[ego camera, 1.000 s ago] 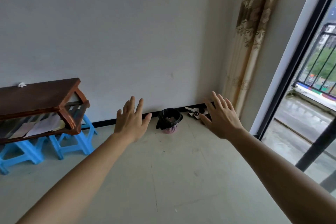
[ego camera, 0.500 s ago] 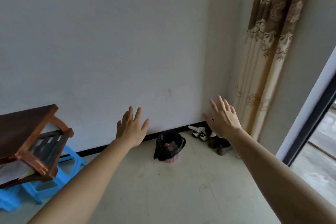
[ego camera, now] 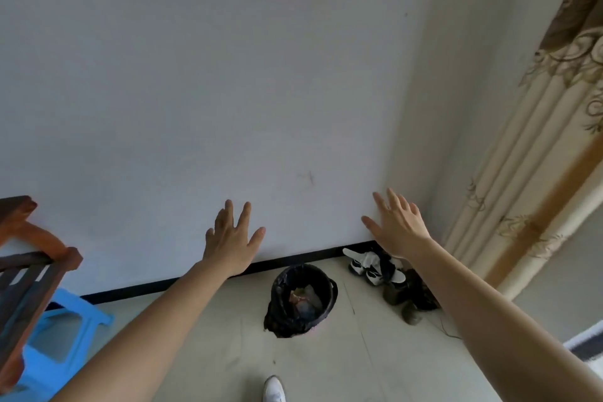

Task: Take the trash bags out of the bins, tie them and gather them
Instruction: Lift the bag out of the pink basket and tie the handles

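One lined bin [ego camera: 301, 299] on pale floor [ego camera: 326, 365]

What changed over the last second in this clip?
The person walked closer to the bin: it and the shoes now loom larger and lower in view, and the window has slipped out of frame. The left hand and right hand stayed open, raised and empty; the trash bag remains in the bin.

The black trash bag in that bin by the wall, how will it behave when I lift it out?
The black trash bag looks thin and crumpled, so probably floppy. Only a few scraps show inside, so likely light. The small bin may lift or tip with it.
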Available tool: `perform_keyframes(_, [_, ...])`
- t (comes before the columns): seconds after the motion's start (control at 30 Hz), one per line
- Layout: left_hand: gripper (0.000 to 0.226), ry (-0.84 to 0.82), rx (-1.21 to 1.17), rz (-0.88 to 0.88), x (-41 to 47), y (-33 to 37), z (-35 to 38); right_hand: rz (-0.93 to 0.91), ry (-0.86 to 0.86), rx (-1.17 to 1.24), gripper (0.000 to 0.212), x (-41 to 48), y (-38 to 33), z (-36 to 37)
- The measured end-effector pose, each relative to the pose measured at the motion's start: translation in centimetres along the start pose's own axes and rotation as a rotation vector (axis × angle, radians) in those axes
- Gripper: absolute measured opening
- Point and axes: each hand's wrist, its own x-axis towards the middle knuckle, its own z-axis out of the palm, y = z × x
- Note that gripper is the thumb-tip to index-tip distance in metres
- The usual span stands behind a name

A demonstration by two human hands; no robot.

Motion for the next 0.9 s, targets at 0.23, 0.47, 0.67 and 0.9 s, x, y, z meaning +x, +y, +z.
perform_keyframes(0.23, [0.071, -0.211, -0.081, -0.049, 20.1, -3.5, 5.1, 0.078, -0.198, 0.047, 0.07, 16.7, -2.0, 8.3])
perform_keyframes(0.47, [0.071, -0.42, -0.375, -0.295, 29.7, -5.0, 17.9, 0.176, -0.422, 0.183, 0.067, 24.8, -2.1, 21.9])
perform_keyframes(0.67, [0.07, -0.568, -0.545, -0.667, 31.0, -7.3, 38.7, 0.503, -0.656, 0.54, 0.069, 28.0, -1.2, 43.4])
perform_keyframes(0.9, [0.063, -0.524, -0.662, -1.157, 28.7, -10.5, 61.2, 0.848, -0.763, 0.773, 0.091, 26.7, 1.2, 66.4])
